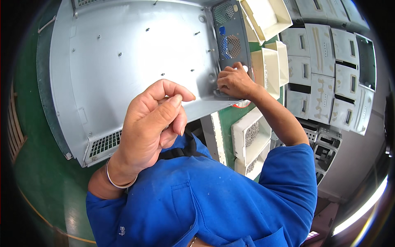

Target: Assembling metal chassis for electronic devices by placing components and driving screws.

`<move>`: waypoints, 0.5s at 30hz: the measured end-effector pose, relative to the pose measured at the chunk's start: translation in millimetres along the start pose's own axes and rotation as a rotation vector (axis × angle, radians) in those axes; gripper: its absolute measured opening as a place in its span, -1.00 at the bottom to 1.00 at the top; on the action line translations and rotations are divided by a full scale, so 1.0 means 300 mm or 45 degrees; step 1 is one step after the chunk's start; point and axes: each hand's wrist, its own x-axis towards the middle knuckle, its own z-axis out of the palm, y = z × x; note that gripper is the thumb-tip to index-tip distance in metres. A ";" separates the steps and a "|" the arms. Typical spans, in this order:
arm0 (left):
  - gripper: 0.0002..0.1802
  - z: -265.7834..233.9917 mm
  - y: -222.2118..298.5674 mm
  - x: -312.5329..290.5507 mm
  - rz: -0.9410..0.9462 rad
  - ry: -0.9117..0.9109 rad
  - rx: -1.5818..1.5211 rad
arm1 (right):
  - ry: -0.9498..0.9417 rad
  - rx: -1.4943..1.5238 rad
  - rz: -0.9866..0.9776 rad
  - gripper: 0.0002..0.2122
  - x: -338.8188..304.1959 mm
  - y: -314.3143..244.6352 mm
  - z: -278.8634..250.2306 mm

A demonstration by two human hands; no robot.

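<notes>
A large grey sheet-metal case (135,24) lies in front of me, its inner floor dotted with several small standoffs (120,54). Along its right side runs a darker panel (230,29) with round perforated vents. My right hand (235,82) is at the near end of that panel, fingers curled down against its inner side; their tips are hidden, as is anything in them. Over the case's near edge I hold up my left hand (154,115), thumb and fingers pinched together. Whatever is between them is too small or too covered to name.
Cream plastic bins (269,20) stand right of the case. Nearer me, white bins (247,144) contain many small metal parts. Pale metal housings (321,53) with slots are stacked farther right. A red ring-shaped edge (242,104) shows beneath my right wrist. The floor (45,181) is green.
</notes>
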 end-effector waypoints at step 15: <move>-0.81 -0.003 -0.001 0.000 0.008 -0.009 0.003 | -0.264 -0.106 0.026 -0.80 0.027 -0.015 0.030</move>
